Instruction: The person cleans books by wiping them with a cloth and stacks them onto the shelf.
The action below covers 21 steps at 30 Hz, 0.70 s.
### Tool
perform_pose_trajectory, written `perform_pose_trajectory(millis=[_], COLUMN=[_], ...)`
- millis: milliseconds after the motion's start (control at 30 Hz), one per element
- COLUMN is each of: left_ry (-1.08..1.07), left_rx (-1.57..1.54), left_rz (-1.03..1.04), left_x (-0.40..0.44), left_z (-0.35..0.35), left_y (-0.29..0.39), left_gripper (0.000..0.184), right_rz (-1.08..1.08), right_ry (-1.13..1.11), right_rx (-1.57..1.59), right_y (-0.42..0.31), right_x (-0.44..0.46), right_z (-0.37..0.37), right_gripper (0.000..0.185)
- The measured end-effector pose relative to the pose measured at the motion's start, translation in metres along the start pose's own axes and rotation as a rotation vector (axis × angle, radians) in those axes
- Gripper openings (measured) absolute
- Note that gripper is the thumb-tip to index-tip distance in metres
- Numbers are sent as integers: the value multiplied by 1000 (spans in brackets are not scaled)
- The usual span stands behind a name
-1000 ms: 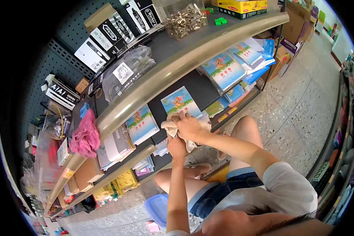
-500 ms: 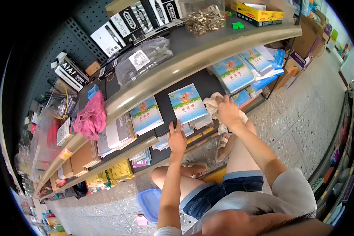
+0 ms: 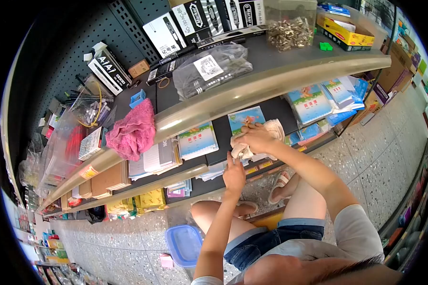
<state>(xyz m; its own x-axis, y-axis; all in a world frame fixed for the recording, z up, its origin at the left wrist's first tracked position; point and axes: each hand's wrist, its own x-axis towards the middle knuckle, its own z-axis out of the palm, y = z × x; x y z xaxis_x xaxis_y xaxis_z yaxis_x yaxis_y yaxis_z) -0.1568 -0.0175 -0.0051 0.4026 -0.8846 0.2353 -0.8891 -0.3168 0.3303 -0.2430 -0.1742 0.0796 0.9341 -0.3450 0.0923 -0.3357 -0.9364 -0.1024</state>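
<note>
My right hand (image 3: 256, 139) presses a cream cloth (image 3: 274, 128) onto a blue notebook (image 3: 242, 117) with a cartoon cover. The notebook lies on the dark middle shelf, its lower part hidden by hand and cloth. My left hand (image 3: 234, 175) is at the shelf's front edge, fingers stretched out and their tips by the notebook's lower left corner. Another cartoon notebook (image 3: 197, 141) lies to the left, beside stacked grey and brown books. To the right sits a pile of similar notebooks (image 3: 310, 104).
A pink cloth (image 3: 133, 130) hangs over the upper shelf's rounded edge (image 3: 271, 83). Above stand marker boxes (image 3: 195, 21), a black plastic bag (image 3: 213, 71) and a tub of metal clips (image 3: 290, 33). A blue basin (image 3: 184, 244) is on the floor near my legs.
My right hand has moved the cream cloth left, from beside the notebook onto its cover. My left hand stays near the notebook's lower left corner. The camera view has shifted.
</note>
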Motion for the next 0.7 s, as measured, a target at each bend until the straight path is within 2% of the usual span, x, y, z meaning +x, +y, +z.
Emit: perform_pose_trajectory(millis=[67, 167, 200, 300, 333, 400, 500, 533, 600, 700], left_ry=[-40, -88, -76, -66, -65, -50, -6, 21, 67, 92], left_rx=[-18, 40, 44, 60, 65, 60, -7, -51, -172, -580], left_rz=[-5, -30, -29, -33, -34, -28, -6, 7, -7, 10], left_x=[0, 5, 5, 5, 5, 6, 3, 5, 7, 8], left_z=[-4, -8, -8, -11, -11, -13, -15, -17, -24, -31], left_y=[-1, 3, 4, 6, 7, 8, 5, 4, 8, 46], left_gripper=[43, 43, 43, 44, 45, 44, 42, 40, 37, 45], right_rz=[48, 102, 122, 657, 789, 737, 672, 719, 675, 462], right_ry=[-138, 43, 29, 442, 396, 302, 298, 335, 256, 574], right_rx=[-45, -78, -66, 467, 504, 336, 137, 118, -48, 451], right_y=[-1, 34, 50, 43, 46, 45, 95, 91, 78, 70], right_x=[12, 54, 75, 103, 106, 90, 83, 66, 29, -27], right_z=[-8, 44, 58, 49, 38, -1, 40, 23, -12, -13], right_gripper=[47, 34, 35, 41, 45, 44, 42, 42, 48, 50])
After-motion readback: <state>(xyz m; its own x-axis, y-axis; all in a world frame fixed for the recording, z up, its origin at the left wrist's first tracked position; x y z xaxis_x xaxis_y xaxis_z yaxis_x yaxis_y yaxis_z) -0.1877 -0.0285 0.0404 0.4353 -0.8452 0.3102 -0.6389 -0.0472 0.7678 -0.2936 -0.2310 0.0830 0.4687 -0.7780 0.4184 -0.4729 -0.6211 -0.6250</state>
